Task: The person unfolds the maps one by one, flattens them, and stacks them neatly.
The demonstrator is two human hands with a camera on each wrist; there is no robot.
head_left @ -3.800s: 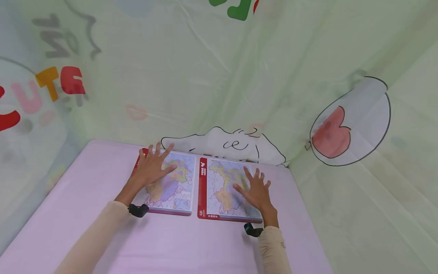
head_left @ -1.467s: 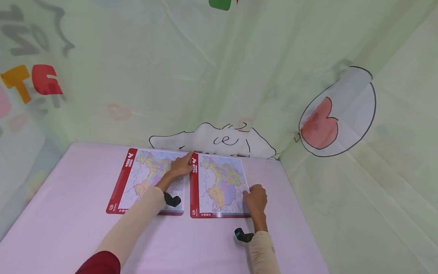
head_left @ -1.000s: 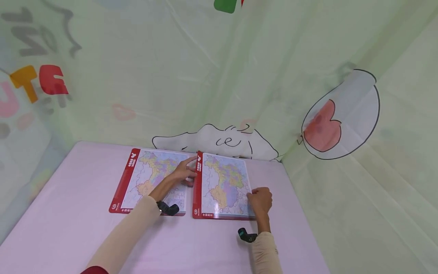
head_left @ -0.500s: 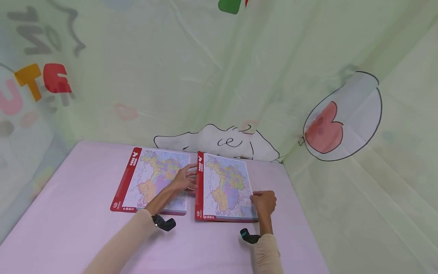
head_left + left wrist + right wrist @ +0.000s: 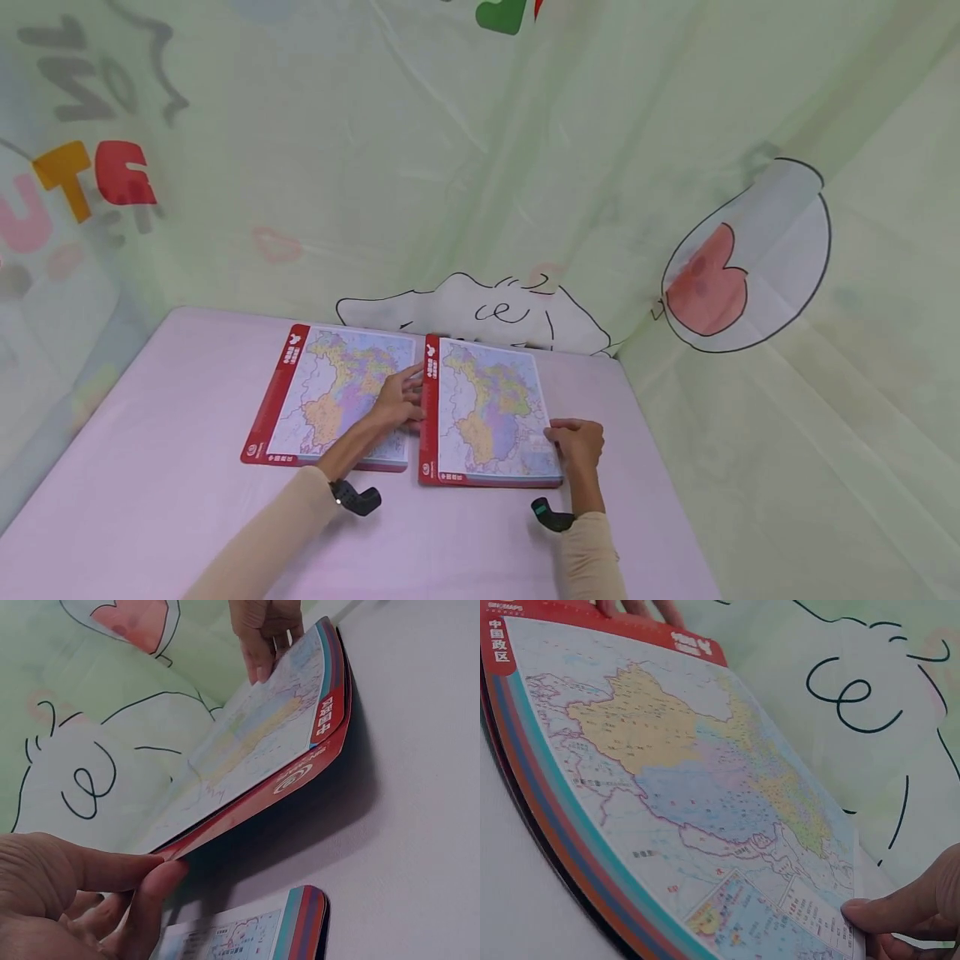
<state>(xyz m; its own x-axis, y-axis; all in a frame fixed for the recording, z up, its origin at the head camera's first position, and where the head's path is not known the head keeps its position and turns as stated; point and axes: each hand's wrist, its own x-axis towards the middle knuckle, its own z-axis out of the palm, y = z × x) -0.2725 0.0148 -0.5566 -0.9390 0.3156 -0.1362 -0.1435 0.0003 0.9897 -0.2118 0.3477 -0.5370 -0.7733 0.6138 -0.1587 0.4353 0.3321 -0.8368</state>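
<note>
Two rectangular map mats with red borders lie side by side on a table. My left hand (image 5: 396, 402) pinches the red left edge of the right map mat (image 5: 487, 408) between thumb and index finger. Its opposite edge is pinched by my right hand (image 5: 577, 442), with the thumb (image 5: 877, 911) on top. In the left wrist view this mat is raised off the table, bends slightly and casts a shadow. The left map mat (image 5: 330, 392) lies flat, partly covered by my left hand and forearm. Teal, blue and orange strips run along the mats' near edges.
A pale pink cloth (image 5: 465, 550) covers the table. Behind it hangs a light green curtain (image 5: 360, 167) with cartoon drawings, close to the mats' far edges. Another curtain side (image 5: 817, 433) borders the table on the right.
Both hands were spread over the two mats; they have since gone to opposite edges of the right mat and grip it. That mat has risen and lately shifted slightly left.
</note>
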